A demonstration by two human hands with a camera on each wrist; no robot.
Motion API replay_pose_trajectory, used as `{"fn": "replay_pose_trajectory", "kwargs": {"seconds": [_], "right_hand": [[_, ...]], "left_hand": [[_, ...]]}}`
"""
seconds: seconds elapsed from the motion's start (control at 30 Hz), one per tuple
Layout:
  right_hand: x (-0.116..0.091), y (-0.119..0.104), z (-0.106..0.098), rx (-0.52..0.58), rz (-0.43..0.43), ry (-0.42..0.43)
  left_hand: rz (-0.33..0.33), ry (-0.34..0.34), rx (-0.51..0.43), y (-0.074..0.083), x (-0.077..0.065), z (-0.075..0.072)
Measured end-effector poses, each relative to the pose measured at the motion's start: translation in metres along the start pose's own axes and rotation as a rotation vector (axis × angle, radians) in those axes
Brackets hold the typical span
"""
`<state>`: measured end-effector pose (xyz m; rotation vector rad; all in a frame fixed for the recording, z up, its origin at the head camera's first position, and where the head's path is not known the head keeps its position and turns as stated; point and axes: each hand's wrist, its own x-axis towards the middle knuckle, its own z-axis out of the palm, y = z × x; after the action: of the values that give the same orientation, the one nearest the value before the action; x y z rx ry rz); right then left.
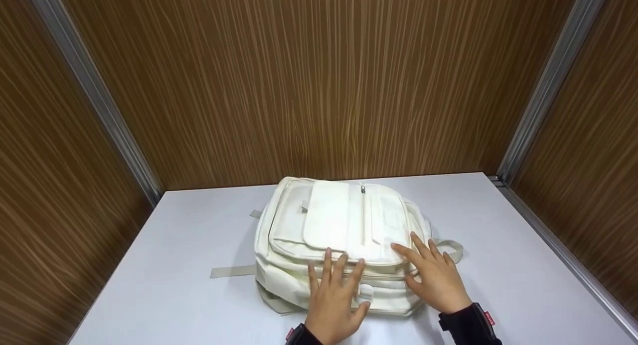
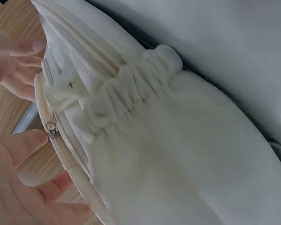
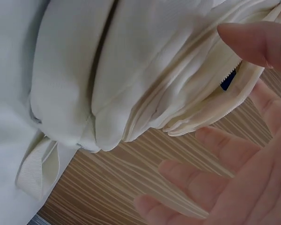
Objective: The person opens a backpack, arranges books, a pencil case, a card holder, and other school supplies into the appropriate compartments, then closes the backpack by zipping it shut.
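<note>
A cream backpack (image 1: 329, 215) lies on the white table with its front panel up. My left hand (image 1: 333, 302) is spread over its near side, fingertips at the edge of the front pocket. In the left wrist view a metal zipper pull (image 2: 52, 130) hangs by the left thumb, next to a gathered side pocket (image 2: 145, 136). My right hand (image 1: 436, 280) rests at the near right corner, fingers apart and fairly straight. From the right wrist, a partly parted zipper (image 3: 229, 77) shows something dark blue inside, close to the thumb and index finger.
A carry loop (image 1: 451, 248) sticks out at the backpack's right, and a strap (image 1: 233, 271) trails left across the white table (image 1: 174, 240). Wood-grain panels (image 1: 329, 86) with metal corner rails (image 1: 553, 81) enclose the back and sides.
</note>
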<state>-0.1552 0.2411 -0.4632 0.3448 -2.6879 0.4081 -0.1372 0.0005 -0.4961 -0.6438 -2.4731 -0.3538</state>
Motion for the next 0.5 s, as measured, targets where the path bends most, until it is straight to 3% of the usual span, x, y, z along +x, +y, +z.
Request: {"fn": "replay_pose_trajectory", "kwargs": {"seconds": [0.27, 0.37, 0.5], "right_hand": [[-0.002, -0.019, 0.003, 0.01, -0.042, 0.115], [-0.002, -0.03, 0.01, 0.022, -0.102, 0.219], [-0.002, -0.048, 0.024, 0.027, -0.209, 0.389]], "left_hand": [[-0.095, 0.066, -0.065, -0.024, 0.008, -0.008], [-0.148, 0.063, -0.073, -0.035, 0.01, -0.009], [-0.19, 0.001, -0.078, -0.045, 0.011, -0.007]]}}
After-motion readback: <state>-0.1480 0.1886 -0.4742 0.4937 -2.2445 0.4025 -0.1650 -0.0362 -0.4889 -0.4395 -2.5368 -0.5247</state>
